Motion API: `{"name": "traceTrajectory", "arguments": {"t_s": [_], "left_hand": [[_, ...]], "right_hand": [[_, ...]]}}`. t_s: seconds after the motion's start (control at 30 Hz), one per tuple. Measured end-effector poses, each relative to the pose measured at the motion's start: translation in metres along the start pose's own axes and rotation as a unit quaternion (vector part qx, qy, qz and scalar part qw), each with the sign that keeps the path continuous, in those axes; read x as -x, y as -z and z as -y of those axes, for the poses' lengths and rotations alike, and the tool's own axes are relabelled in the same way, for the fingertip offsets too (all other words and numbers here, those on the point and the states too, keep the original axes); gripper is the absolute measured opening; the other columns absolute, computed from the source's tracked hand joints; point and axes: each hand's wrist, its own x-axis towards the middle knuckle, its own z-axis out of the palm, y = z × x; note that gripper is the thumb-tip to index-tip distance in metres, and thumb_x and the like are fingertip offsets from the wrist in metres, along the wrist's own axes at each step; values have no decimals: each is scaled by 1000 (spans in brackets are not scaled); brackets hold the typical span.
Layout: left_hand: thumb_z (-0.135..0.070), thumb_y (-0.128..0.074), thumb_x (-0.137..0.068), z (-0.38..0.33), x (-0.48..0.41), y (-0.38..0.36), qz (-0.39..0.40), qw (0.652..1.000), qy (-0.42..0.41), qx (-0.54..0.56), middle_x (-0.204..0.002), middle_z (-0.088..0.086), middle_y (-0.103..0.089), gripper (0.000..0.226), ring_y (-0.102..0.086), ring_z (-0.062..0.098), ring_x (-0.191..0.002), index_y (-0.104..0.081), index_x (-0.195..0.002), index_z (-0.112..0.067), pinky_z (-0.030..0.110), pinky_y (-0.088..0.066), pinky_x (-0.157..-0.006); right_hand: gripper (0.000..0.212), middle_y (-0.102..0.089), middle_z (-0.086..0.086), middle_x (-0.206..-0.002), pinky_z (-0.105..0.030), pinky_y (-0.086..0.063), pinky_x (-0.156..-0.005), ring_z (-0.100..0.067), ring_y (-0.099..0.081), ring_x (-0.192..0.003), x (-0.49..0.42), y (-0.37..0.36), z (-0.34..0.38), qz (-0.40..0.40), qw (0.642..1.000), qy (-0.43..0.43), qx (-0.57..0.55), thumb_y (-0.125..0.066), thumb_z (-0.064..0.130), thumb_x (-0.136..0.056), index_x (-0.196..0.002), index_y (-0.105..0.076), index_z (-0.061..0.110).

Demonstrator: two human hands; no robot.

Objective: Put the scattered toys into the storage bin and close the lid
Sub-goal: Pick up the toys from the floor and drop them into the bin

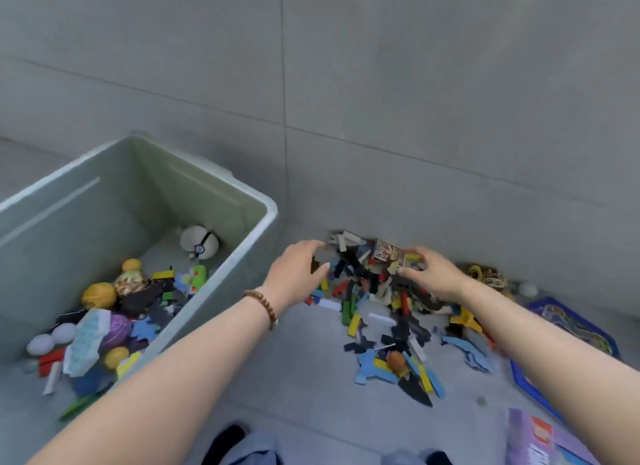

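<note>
Head camera sees the toy pile [367,286] on the floor, just right of the green bin [270,215]. Left hand [296,274] is cupped wide over it, holding nothing. Right hand [431,274] touches little pieces; can't tell if it holds any.

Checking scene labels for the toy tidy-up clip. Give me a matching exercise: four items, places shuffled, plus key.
Items:
1. white ball
2. bead bracelet
3. blue tray
4. purple box

Places:
A. on the left wrist
B. inside the storage bin, far corner
C. floor, bottom-right corner of the view
D. floor, right of the toy pile

Pairs: 1-B, 2-A, 3-D, 4-C
</note>
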Motion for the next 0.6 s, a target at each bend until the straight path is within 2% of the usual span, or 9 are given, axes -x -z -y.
{"name": "traceTrajectory", "arguments": {"t_s": [0.1, 0.2, 0.27, 0.43, 0.6], "left_hand": [[-36, -52, -94, 30, -12, -51, 64, 996, 63, -9, -140, 6, -47, 50, -45, 23, -126, -43, -138, -16, 33, -40, -101], [-32, -55, -92, 58, -22, -88, 85, 991, 106, -9, -135, 8, -51, 45, -49, 23, -121, -49, -132, -15, 29, -41, -98], [-30, -56, -92, 73, -26, -110, 94, 988, 124, -2, -135, 5, -48, 43, -48, 22, -122, -49, -132, -17, 27, -39, -99], [-27, -56, -90, 92, -37, -151, 86, 990, 115, -4, -125, -2, -52, 33, -51, 18, -111, -55, -123, -24, 33, -46, -93], [-27, -56, -90, 101, -47, -170, 52, 994, 90, -43, -114, -5, -54, 30, -52, 14, -104, -56, -120, -27, 25, -45, -79]], "right_hand": [[53, -42, -4, -145, -33, -33, -110, -21, -42, -132, -20, -40, -40, 27, 999, -17, -32, -61, 35, -89, -136, -46, 16], [49, -44, -3, -143, -26, -33, -103, -20, -42, -131, -42, -79, -64, 46, 996, -20, -75, -60, 30, -90, -135, -47, 14], [45, -46, -2, -141, -27, -35, -103, -19, -44, -129, -56, -103, -75, 44, 994, -19, -102, -60, 29, -90, -131, -50, 14], [38, -50, -1, -132, -25, -38, -86, -15, -49, -108, -79, -140, -95, 22, 984, -38, -170, -61, 25, -90, -126, -52, 16], [32, -53, 1, -122, -27, -41, -88, -18, -53, -109, -91, -156, -102, -13, 978, -27, -205, -61, 22, -90, -121, -55, 17]]}}
